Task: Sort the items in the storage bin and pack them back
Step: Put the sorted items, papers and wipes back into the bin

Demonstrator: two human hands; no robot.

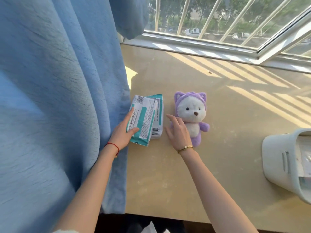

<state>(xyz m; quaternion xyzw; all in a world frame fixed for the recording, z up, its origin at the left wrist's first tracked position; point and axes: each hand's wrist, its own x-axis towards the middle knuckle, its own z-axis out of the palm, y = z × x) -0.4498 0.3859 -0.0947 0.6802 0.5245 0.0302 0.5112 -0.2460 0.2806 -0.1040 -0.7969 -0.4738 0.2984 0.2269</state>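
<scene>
My left hand pinches the soft, slippery teal-and-white plastic packs mid-frame by their edge, while my right hand hovers, grip spread.

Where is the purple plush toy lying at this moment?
In the head view, the purple plush toy lies mid-table, just right of the teal packets, with the right hand over its left edge.

Two teal packets; one plush bear; one bin
</scene>
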